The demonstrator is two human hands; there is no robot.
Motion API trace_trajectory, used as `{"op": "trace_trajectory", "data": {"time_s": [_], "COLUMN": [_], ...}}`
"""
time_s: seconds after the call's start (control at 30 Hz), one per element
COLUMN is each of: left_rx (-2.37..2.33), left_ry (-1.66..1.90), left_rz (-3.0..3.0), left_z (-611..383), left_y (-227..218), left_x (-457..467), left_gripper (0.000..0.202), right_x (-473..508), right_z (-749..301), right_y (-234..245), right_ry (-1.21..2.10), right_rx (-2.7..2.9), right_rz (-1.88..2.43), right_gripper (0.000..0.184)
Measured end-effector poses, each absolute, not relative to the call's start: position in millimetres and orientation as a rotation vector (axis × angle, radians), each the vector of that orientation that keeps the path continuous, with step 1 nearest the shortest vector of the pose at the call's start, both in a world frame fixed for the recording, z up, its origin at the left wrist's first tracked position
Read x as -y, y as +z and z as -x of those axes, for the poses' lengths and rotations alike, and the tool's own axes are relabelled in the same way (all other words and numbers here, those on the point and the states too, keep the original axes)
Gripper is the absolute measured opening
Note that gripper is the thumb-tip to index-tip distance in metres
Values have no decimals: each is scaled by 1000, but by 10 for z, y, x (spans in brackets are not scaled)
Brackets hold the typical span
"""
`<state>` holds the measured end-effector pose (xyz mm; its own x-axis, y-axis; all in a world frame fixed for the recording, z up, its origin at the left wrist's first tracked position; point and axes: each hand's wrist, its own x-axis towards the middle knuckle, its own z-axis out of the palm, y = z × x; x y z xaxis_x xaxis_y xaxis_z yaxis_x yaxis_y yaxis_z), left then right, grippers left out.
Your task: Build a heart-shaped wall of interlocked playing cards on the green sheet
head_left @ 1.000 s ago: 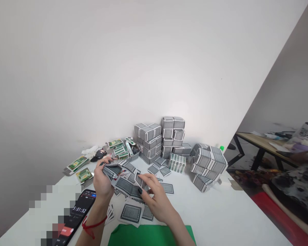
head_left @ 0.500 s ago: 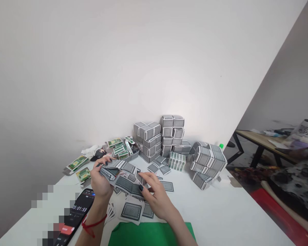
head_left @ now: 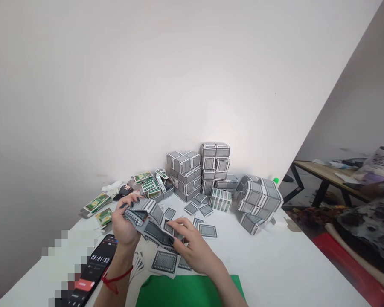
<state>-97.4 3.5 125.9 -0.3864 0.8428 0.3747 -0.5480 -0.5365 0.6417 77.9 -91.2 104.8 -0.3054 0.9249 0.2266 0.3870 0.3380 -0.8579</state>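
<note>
My left hand (head_left: 125,224) is closed round a fanned stack of grey-backed playing cards (head_left: 140,212), held above the white table (head_left: 275,268). My right hand (head_left: 192,247) reaches in from the right, and its fingertips pinch a card (head_left: 169,227) at the lower edge of the fan. More grey-backed cards (head_left: 164,261) lie face down on the table under and around both hands. A red string circles my left wrist.
Stacked grey card boxes (head_left: 198,170) stand against the wall, with another pile (head_left: 259,202) to the right. Green card packs (head_left: 149,184) lie at the back left. A phone (head_left: 94,266) showing a timer rests at the left. A green sheet (head_left: 188,292) lies at the near edge.
My right hand has slid left toward the fan and closed on a card. The left hand has held its cards nearly still.
</note>
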Motion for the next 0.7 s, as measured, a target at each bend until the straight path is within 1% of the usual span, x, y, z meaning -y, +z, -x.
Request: {"op": "trace_trajectory", "data": {"time_s": [0.23, 0.43, 0.7], "left_rx": [-508, -582, -552], "left_ry": [1965, 2013, 2048], "left_rz": [-881, -907, -830], "left_z": [1001, 984, 977], "left_y": [1257, 1283, 1258], "left_x": [-29, -22, -51], "left_gripper": [9, 11, 10], "right_x": [913, 911, 922], "right_z": [-788, -790, -794], "right_y": [1050, 1042, 1050], "right_ry": [915, 925, 914], "right_rx": [1807, 1795, 1831], "right_rz": [1138, 1131, 1142], "right_gripper": [45, 46, 45]}}
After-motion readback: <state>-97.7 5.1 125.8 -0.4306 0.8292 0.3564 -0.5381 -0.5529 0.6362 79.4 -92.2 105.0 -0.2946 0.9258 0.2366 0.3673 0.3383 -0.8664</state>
